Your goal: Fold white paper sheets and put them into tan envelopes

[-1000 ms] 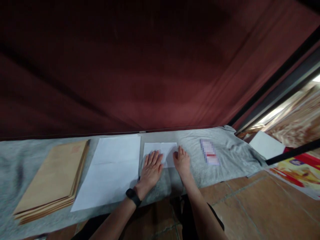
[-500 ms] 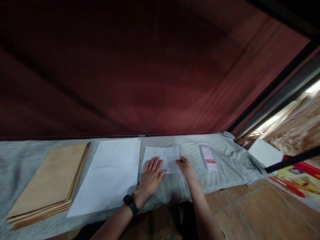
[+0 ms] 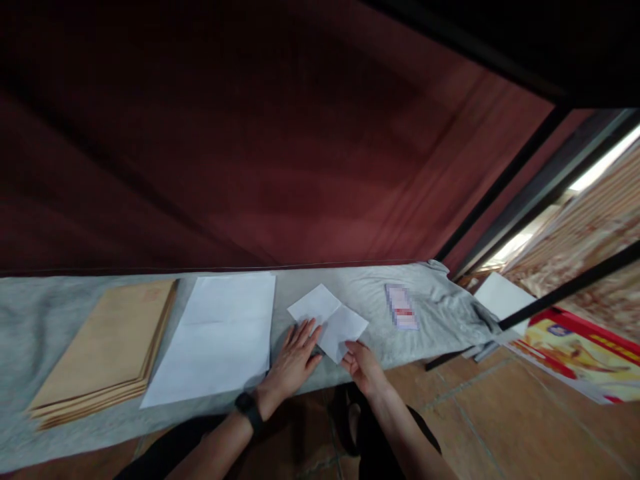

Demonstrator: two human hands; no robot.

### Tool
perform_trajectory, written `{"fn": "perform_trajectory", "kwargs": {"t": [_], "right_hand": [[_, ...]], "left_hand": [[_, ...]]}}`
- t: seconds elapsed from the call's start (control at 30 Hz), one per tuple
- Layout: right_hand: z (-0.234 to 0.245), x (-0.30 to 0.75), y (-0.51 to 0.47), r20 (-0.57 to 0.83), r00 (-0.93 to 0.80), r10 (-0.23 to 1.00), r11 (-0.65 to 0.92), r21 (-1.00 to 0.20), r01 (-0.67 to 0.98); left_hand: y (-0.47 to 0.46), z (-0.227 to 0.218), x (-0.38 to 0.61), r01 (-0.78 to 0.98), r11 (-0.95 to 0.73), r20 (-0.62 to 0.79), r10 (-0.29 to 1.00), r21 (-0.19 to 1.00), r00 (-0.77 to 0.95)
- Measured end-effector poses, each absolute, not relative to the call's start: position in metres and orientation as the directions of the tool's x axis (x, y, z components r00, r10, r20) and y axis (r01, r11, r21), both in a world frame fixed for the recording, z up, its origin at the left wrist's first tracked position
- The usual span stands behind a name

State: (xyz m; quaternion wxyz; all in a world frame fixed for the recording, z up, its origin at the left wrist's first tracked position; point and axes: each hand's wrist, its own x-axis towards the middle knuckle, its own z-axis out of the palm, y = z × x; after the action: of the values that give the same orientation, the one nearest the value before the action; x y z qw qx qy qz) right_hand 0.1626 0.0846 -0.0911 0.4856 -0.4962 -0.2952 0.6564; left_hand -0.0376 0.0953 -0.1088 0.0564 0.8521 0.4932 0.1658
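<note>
A small folded sheet of white paper lies turned at an angle on the grey cloth, a crease running across it. My left hand, with a dark band on the wrist, rests with fingers stretched out over the paper's left near edge. At the near right corner, my right hand grips the paper between thumb and curled fingers. Left of my hands is a stack of larger white sheets with a crease across the top one. A pile of brown envelopes sits farther left.
The grey cloth covers a long narrow surface against a dark red fabric panel. A blurred-out slip lies to the right. Beyond the right end are a black bar, a red and yellow box and tiled floor.
The small folded paper has turned from square-on to a slanted position. My right hand has moved down to its near corner, while my left hand stays flat at its left side. The view has shifted slightly.
</note>
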Motion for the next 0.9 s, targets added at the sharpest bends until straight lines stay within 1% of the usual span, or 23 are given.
{"fn": "perform_trajectory", "kwargs": {"t": [0.1,0.17,0.23,0.3,0.37,0.4,0.43,0.47,0.53,0.57,0.63,0.67,0.7,0.77,0.83,0.9], "right_hand": [[-0.091,0.154,0.068,-0.459,-0.115,0.881,-0.443,-0.715,-0.541],[-0.09,0.148,0.059,-0.507,-0.192,0.84,-0.515,-0.635,-0.576],[-0.087,0.145,0.052,-0.534,-0.233,0.813,-0.558,-0.599,-0.574],[-0.079,0.147,0.047,-0.559,-0.299,0.773,-0.628,-0.607,-0.488],[-0.069,0.154,0.043,-0.567,-0.394,0.723,-0.686,-0.654,-0.318],[-0.063,0.159,0.043,-0.552,-0.432,0.713,-0.68,-0.696,-0.233],[-0.057,0.163,0.045,-0.515,-0.445,0.733,-0.635,-0.752,-0.177],[-0.052,0.168,0.049,-0.457,-0.426,0.781,-0.56,-0.814,-0.154],[-0.046,0.175,0.064,-0.296,-0.326,0.898,-0.354,-0.925,-0.136],[-0.045,0.176,0.074,-0.204,-0.267,0.942,-0.24,-0.965,-0.106],[-0.049,0.176,0.099,-0.027,-0.183,0.983,-0.021,-0.999,0.039],[-0.054,0.174,0.112,0.058,-0.168,0.984,0.08,-0.989,0.128],[-0.06,0.17,0.123,0.117,-0.196,0.974,0.157,-0.966,0.204],[-0.073,0.161,0.142,0.197,-0.312,0.93,0.298,-0.899,0.32],[-0.085,0.149,0.154,0.226,-0.465,0.856,0.433,-0.806,0.405],[-0.094,0.139,0.162,0.216,-0.603,0.768,0.558,-0.688,0.464]], "left_hand": [[0.09,-0.104,-0.035,0.824,-0.49,0.17,0.871,0.285,0.46],[0.089,-0.1,-0.032,0.824,-0.482,0.139,0.876,0.297,0.462],[0.091,-0.098,-0.031,0.815,-0.485,0.108,0.872,0.316,0.478],[0.095,-0.097,-0.033,0.787,-0.508,0.078,0.853,0.349,0.516],[0.1,-0.098,-0.039,0.745,-0.536,0.058,0.825,0.397,0.563],[0.103,-0.098,-0.043,0.72,-0.549,0.053,0.809,0.424,0.586],[0.106,-0.098,-0.047,0.695,-0.561,0.05,0.792,0.45,0.608],[0.109,-0.097,-0.051,0.671,-0.572,0.05,0.777,0.473,0.627],[0.114,-0.095,-0.059,0.631,-0.592,0.052,0.749,0.502,0.661],[0.117,-0.094,-0.062,0.614,-0.601,0.056,0.736,0.511,0.674],[0.122,-0.092,-0.067,0.589,-0.62,0.073,0.718,0.518,0.692],[0.123,-0.092,-0.069,0.579,-0.631,0.083,0.71,0.516,0.7],[0.124,-0.091,-0.07,0.574,-0.641,0.093,0.704,0.509,0.704],[0.124,-0.091,-0.072,0.584,-0.655,0.113,0.706,0.481,0.699],[0.12,-0.09,-0.073,0.593,-0.667,0.124,0.705,0.451,0.698],[0.115,-0.089,-0.074,0.589,-0.68,0.123,0.694,0.437,0.709]]}}
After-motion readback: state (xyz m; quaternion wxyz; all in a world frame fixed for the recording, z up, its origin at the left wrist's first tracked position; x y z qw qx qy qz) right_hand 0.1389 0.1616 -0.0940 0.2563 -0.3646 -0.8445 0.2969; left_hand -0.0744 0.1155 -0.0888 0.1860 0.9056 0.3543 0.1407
